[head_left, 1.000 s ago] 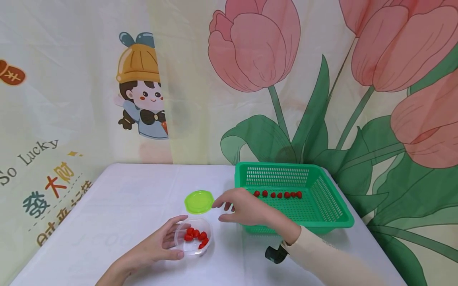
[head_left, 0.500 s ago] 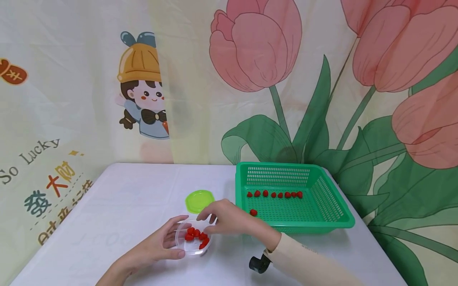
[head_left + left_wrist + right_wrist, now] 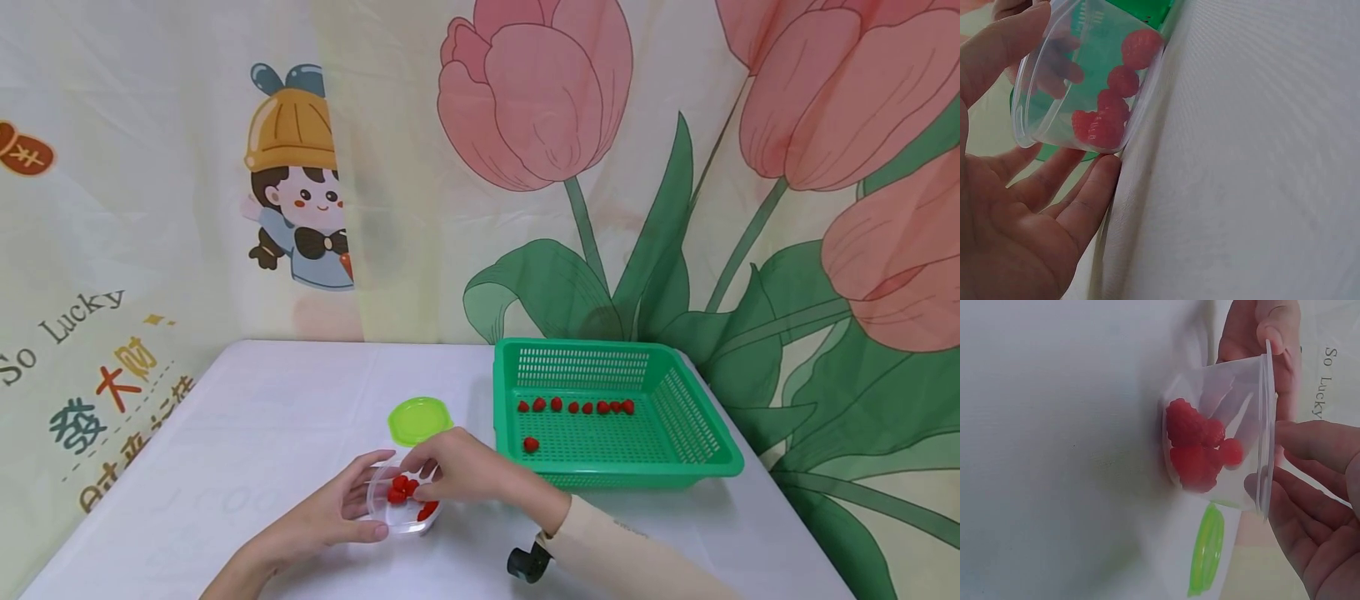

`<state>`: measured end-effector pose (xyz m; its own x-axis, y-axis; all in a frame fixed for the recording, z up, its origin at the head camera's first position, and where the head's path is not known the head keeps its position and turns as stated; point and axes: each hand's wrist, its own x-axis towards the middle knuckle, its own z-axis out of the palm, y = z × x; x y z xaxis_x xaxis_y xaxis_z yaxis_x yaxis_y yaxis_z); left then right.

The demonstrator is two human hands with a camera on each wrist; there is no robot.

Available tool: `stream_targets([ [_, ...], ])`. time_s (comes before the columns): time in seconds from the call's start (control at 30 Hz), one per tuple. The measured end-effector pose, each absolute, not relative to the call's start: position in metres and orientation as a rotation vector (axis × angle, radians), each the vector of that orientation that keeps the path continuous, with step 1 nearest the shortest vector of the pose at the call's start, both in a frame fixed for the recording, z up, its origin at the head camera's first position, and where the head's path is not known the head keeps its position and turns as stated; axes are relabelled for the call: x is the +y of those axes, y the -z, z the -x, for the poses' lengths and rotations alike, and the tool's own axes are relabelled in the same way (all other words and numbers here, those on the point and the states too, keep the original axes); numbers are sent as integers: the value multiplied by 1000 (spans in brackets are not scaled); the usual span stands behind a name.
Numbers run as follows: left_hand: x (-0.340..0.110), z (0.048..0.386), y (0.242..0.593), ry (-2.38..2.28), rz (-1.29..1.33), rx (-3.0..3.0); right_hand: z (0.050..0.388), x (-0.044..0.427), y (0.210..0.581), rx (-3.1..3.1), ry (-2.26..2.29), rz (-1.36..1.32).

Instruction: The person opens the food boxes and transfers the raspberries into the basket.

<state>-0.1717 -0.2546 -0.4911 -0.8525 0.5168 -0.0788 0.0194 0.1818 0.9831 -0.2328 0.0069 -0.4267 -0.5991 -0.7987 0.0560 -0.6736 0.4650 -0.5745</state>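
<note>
A clear plastic tub (image 3: 405, 521) with several raspberries (image 3: 397, 490) stands on the table. My left hand (image 3: 330, 508) holds it from the left, thumb near the front side and fingers behind; in the left wrist view the fingertips (image 3: 1107, 165) touch its wall. My right hand (image 3: 461, 468) reaches over the rim from the right, its fingers bent down into the tub. In the right wrist view the raspberries (image 3: 1186, 447) lie at the tub's bottom, and no berry shows between the right fingers. The head view hides part of the berries behind that hand.
A green plastic basket (image 3: 615, 479) stands on the right, with a row of raspberries (image 3: 557, 404) along its back and a single raspberry (image 3: 531, 445) at front left. A lime-green lid (image 3: 418, 421) lies behind the tub. White cloth covers the table (image 3: 285, 400).
My right hand has moved left and down from beside the basket into the tub, uncovering the basket's front-left raspberry and the left end of the row. My left hand stays at the tub.
</note>
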Motion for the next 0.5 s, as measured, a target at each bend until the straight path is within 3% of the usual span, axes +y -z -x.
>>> stream_targets([
  [0.5, -254, 173, 491, -1714, -513, 2050, 238, -2, 427, 2459, 693, 1347],
])
